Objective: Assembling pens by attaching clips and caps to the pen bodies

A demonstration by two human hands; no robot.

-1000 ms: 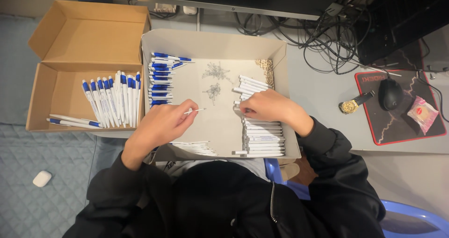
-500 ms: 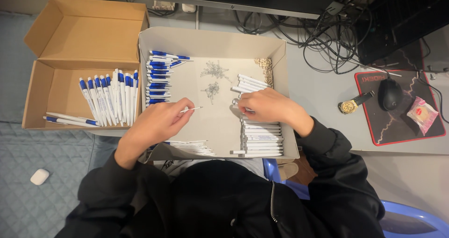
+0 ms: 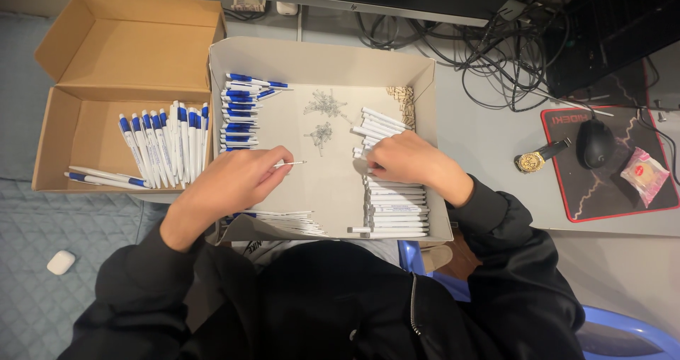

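Since a moment ago little has shifted: the left hand [image 3: 237, 183] has stayed over the middle of the grey tray [image 3: 322, 59] with its thin refill, and the right hand [image 3: 407, 158] has stayed on the white barrels, only settling slightly. Seen from above, a person in a black jacket sits at a grey bench [image 3: 489, 140]. The left hand is curled nearly closed, thumb and fingers pinching a slim white pen refill [image 3: 290, 164] whose dark tip points right, level above the tray floor. The right hand is partly closed, fingers bent down onto the stack of white pen barrels [image 3: 393, 208] along the tray's right side; whether it grips one cannot be told. The barrels are plain white tubes lying side by side in a column. On the tray's left side lie blue pen caps [image 3: 241, 112] in a stacked row. Two small heaps of metal springs [image 3: 322, 119] sit near the tray's centre. To the left, touching the tray, an open brown cardboard box [image 3: 106, 55] holds finished white pens with blue ends [image 3: 166, 144]. Well to the right lie a gold wristwatch [image 3: 535, 160] and a black mouse [image 3: 595, 142] on a mat.
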